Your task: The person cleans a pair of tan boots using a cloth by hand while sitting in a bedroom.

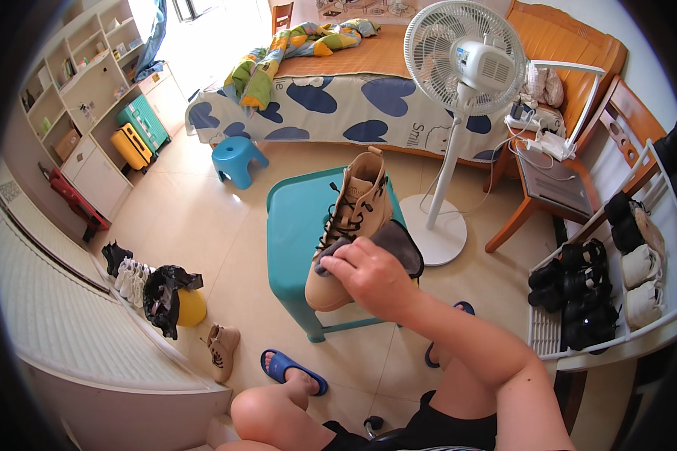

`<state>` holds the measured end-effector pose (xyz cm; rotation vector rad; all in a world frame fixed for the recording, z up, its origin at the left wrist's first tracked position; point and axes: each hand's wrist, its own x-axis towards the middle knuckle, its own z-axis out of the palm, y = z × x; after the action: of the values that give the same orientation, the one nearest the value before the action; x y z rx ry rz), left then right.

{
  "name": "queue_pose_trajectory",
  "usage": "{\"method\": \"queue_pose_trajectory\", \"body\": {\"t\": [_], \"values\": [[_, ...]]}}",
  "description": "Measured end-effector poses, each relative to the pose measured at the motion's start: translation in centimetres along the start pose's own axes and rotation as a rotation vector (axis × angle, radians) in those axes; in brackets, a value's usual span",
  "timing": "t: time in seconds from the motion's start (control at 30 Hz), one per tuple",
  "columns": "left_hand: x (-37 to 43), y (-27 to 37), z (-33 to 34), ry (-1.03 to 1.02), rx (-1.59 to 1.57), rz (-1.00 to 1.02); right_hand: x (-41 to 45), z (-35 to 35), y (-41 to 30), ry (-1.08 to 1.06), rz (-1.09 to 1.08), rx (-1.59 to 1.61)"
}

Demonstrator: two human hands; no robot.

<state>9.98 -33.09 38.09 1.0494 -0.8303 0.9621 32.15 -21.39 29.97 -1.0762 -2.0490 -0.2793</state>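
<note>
A tan lace-up ankle boot [358, 225] with black laces lies on a teal plastic stool [293, 225], its toe towards me. My right hand [372, 276] is shut on a dark grey cloth [400, 245], pressing a bunched part of it against the boot's front below the laces. The rest of the cloth hangs over the stool's right side. My left hand is out of view. The matching tan boot [223, 352] stands on the floor at the lower left.
A white standing fan [443, 191] is behind the stool at the right. A small blue stool [238, 160] stands near the bed [338, 107]. At the right is a white shoe rack [603, 349]; at the left, a yellow bin [192, 307] with a black bag.
</note>
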Motion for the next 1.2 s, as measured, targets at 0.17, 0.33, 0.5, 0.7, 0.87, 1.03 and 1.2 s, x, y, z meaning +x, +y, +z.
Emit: {"method": "queue_pose_trajectory", "body": {"t": [0.17,0.33,0.5,0.7,0.87,1.03,1.2], "values": [[0.3,0.7,-2.4,-0.048,0.052,-0.207,-0.8,0.2,-1.6,-0.138,-0.116,0.166],[-4.5,-1.1,-5.6,0.675,0.514,-0.355,-0.5,-2.0,0.9,-0.071,-0.005,0.133],[-3.9,-3.5,-11.9,0.82,1.542,-0.666,-0.3,-2.8,3.8,0.063,0.21,-0.006],[-5.6,-5.3,-16.8,0.491,1.908,-0.893,-1.3,-0.3,0.5,-0.039,0.084,0.099],[-3.5,-4.8,-16.7,0.543,1.864,-1.041,-1.3,-0.7,4.1,0.025,0.109,0.05],[-2.5,-3.6,-17.8,0.619,1.712,-1.023,-1.0,-0.7,7.7,0.12,0.352,0.025],[-1.5,-2.0,-18.3,0.915,1.166,-1.002,0.1,-0.7,3.2,0.102,0.185,0.138]]}}
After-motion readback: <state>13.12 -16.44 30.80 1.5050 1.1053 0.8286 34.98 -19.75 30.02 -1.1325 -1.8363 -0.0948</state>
